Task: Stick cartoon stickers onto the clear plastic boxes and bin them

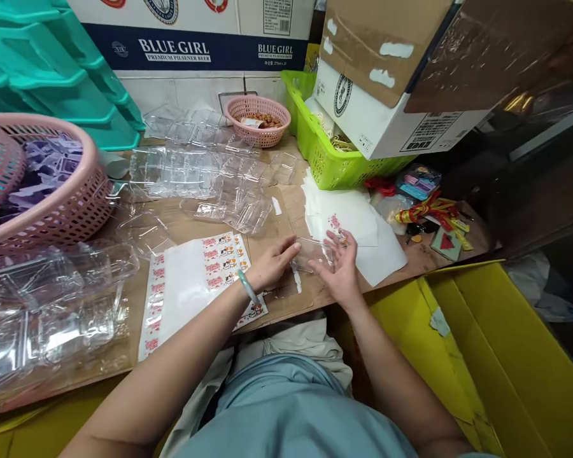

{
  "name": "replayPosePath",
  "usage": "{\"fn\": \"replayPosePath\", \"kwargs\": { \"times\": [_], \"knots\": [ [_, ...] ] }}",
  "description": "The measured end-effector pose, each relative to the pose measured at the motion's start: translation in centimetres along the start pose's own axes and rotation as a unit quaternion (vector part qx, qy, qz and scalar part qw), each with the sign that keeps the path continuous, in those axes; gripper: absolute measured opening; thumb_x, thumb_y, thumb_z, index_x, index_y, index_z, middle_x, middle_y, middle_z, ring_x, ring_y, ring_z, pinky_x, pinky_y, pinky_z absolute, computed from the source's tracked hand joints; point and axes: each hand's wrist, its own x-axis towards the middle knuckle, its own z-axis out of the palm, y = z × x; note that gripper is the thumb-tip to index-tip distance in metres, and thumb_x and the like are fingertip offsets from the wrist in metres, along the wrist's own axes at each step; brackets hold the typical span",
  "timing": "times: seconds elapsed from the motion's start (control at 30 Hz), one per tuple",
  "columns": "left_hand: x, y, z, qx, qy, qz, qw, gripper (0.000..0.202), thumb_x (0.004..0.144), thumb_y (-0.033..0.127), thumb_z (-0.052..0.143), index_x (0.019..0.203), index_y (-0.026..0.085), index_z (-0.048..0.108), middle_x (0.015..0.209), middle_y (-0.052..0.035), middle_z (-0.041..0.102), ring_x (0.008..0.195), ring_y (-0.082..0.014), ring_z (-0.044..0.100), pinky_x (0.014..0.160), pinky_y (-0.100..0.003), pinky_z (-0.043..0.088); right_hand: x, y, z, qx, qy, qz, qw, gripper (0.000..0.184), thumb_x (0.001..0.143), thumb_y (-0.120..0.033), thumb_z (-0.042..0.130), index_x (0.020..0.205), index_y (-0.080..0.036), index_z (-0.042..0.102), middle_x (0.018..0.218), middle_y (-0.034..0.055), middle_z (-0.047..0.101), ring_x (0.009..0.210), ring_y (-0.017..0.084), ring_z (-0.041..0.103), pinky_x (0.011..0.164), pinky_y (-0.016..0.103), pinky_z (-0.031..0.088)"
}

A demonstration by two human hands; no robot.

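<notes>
My left hand [274, 266], with a jade-green bangle at its wrist, pinches the near side of a small clear plastic box [308, 253] between thumb and fingers. To the right of the box is my right hand [342, 270], its fingers apart and curved, the thumb close to the box's edge. A small pink and cat-printed sticker [334, 221] shows at the right fingertips; whether it clings to a finger or lies on the white sheets [363, 222] behind, I cannot tell. Left of my hands lie sticker sheets [184, 286] with pink lettering and cartoon cats.
Clear plastic boxes [176, 172] lie across the table's back and left [52, 318]. A pink basket [93, 184] holds purple pieces; a smaller pink basket [258, 137] holds brown items. A green basket [325, 165] sits under cardboard boxes [363, 121]. Yellow board [458, 331] borders the table's front right.
</notes>
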Motion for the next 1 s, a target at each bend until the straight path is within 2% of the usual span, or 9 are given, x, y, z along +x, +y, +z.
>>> {"fn": "replayPosePath", "kwargs": {
  "times": [0.17, 0.23, 0.33, 0.43, 0.5, 0.6, 0.67, 0.73, 1.0],
  "knots": [
    [-3.9, -0.2, -0.5, -0.103, -0.028, -0.035, 0.994, 0.045, 0.082, 0.035, 0.068, 0.126, 0.027, 0.060, 0.133, -0.0056, 0.057, 0.125, -0.0253, 0.050, 0.105, -0.037, 0.040, -0.9, 0.0, 3.6, 0.028, 0.021, -0.076, 0.996, 0.058, 0.089, -0.023, 0.057, 0.139, -0.026, 0.026, 0.102, 0.0047, 0.062, 0.101, 0.016, 0.061, 0.100, 0.039, 0.045],
    [-5.8, 0.2, -1.7, -0.178, -0.029, -0.065, 0.981, 0.049, 0.084, 0.033, 0.066, 0.131, 0.032, 0.053, 0.135, -0.0051, 0.055, 0.121, -0.0248, 0.054, 0.098, -0.039, 0.046, -0.7, -0.9, 4.9, 0.031, -0.012, -0.103, 0.994, 0.055, 0.092, -0.022, 0.053, 0.140, -0.027, 0.027, 0.100, 0.0044, 0.062, 0.099, 0.016, 0.062, 0.100, 0.039, 0.046],
    [-7.8, 0.6, -4.2, -0.249, 0.014, -0.078, 0.965, 0.051, 0.080, 0.025, 0.070, 0.128, 0.029, 0.055, 0.127, -0.0058, 0.059, 0.111, -0.0226, 0.061, 0.098, -0.039, 0.048, -0.1, -1.9, 5.8, 0.016, -0.149, -0.121, 0.981, 0.069, 0.087, -0.025, 0.060, 0.145, -0.028, 0.022, 0.125, 0.0103, 0.057, 0.116, 0.019, 0.057, 0.103, 0.040, 0.044],
    [-9.1, -0.1, -6.7, -0.258, 0.092, -0.063, 0.960, 0.051, 0.075, 0.020, 0.074, 0.124, 0.025, 0.060, 0.121, -0.0048, 0.062, 0.106, -0.0197, 0.063, 0.105, -0.035, 0.043, 0.3, -2.5, 5.6, -0.006, -0.259, -0.115, 0.959, 0.089, 0.070, -0.030, 0.078, 0.145, -0.029, 0.030, 0.151, 0.0108, 0.034, 0.136, 0.026, 0.039, 0.110, 0.043, 0.038],
    [-9.7, -0.8, -7.7, -0.257, 0.123, -0.062, 0.957, 0.051, 0.075, 0.020, 0.075, 0.124, 0.025, 0.061, 0.119, -0.0041, 0.063, 0.105, -0.0186, 0.064, 0.108, -0.035, 0.041, 0.2, -2.9, 5.4, 0.021, -0.227, -0.085, 0.970, 0.069, 0.070, -0.034, 0.079, 0.132, -0.028, 0.050, 0.145, 0.0081, 0.043, 0.132, 0.025, 0.043, 0.107, 0.041, 0.040],
    [-10.1, -2.0, -8.2, -0.267, 0.134, -0.047, 0.953, 0.052, 0.076, 0.023, 0.075, 0.126, 0.026, 0.061, 0.118, -0.0026, 0.063, 0.104, -0.0158, 0.064, 0.109, -0.034, 0.040, -0.8, -4.1, 5.9, 0.067, -0.113, 0.009, 0.991, 0.019, 0.081, -0.037, 0.070, 0.095, -0.024, 0.068, 0.096, 0.0028, 0.065, 0.093, 0.017, 0.062, 0.085, 0.032, 0.051],
    [-10.1, -2.5, -8.1, -0.268, 0.132, -0.035, 0.954, 0.054, 0.076, 0.025, 0.076, 0.128, 0.028, 0.060, 0.117, -0.0017, 0.064, 0.105, -0.0150, 0.064, 0.109, -0.033, 0.040, -1.7, -5.0, 6.7, 0.078, -0.102, 0.077, 0.989, 0.017, 0.082, -0.039, 0.069, 0.082, -0.021, 0.068, 0.073, -0.0003, 0.063, 0.069, 0.013, 0.060, 0.067, 0.027, 0.052],
    [-10.0, -2.9, -8.0, -0.268, 0.128, -0.031, 0.955, 0.056, 0.076, 0.028, 0.076, 0.129, 0.029, 0.059, 0.116, -0.0021, 0.065, 0.107, -0.0163, 0.063, 0.108, -0.034, 0.040, -2.3, -5.9, 7.5, 0.085, -0.133, 0.122, 0.980, 0.021, 0.079, -0.041, 0.072, 0.078, -0.020, 0.069, 0.067, -0.0007, 0.063, 0.061, 0.012, 0.057, 0.057, 0.025, 0.049],
    [-9.9, -3.7, -8.2, -0.284, 0.126, -0.012, 0.950, 0.048, 0.076, 0.032, 0.076, 0.122, 0.026, 0.065, 0.112, -0.0033, 0.067, 0.106, -0.0186, 0.064, 0.105, -0.036, 0.041, -2.5, -6.5, 8.7, 0.049, -0.189, 0.171, 0.966, 0.026, 0.075, -0.043, 0.074, 0.081, -0.018, 0.070, 0.059, -0.0012, 0.065, 0.051, 0.010, 0.054, 0.048, 0.020, 0.044]
  ]
}}
